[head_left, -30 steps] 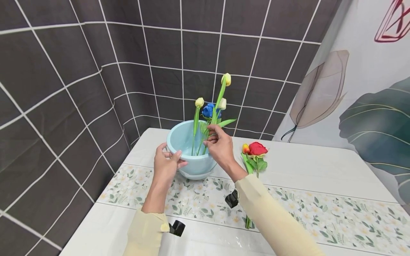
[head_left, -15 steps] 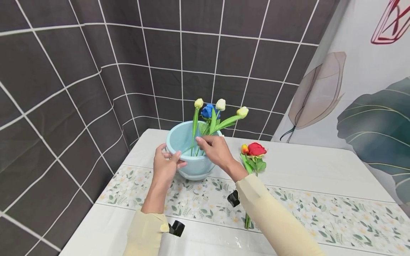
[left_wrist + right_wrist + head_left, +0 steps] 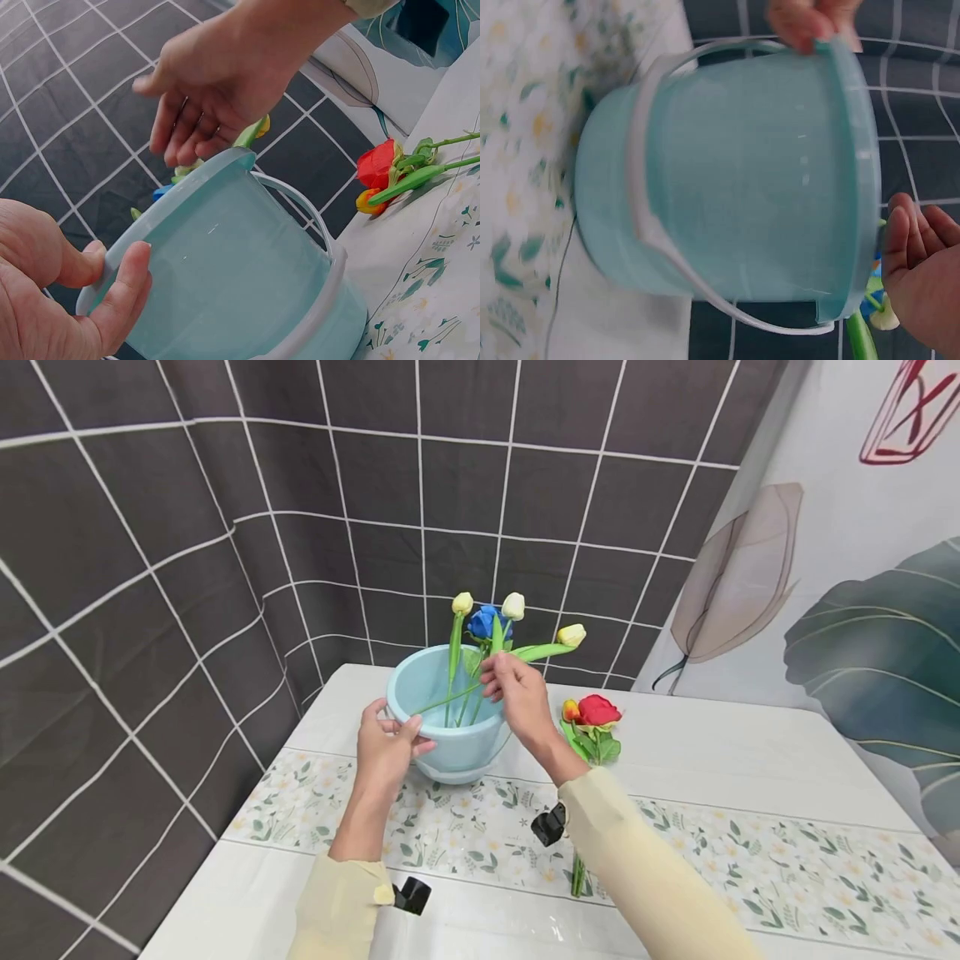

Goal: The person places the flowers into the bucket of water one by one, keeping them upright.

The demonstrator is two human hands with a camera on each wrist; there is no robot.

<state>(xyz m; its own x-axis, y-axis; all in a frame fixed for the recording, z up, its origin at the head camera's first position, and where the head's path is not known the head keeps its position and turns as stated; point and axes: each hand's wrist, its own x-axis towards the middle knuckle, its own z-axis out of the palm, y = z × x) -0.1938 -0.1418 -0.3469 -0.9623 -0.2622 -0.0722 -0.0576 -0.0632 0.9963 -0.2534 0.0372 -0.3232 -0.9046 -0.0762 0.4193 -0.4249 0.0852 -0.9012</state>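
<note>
As the left hand (image 3: 386,747) grips the pale-blue plastic bucket (image 3: 467,745), the relaxed, empty right hand (image 3: 521,697) has left one yellow tulip (image 3: 572,636) leaning inside.

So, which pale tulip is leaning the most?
The rightmost pale tulip in the head view, slanting across the bucket; the other two stand nearly upright.

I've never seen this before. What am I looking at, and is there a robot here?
No robot, just a person working bare-handed. The wide picture comes from a camera worn on the head, the other two from cameras worn on the wrists. The left hand grips a pale blue bucket by its rim. Inside are three pale tulips and a blue flower. The right hand is beside them, seemingly holding nothing. On the patterned surface lie a red flower and a smaller orange one.
</note>
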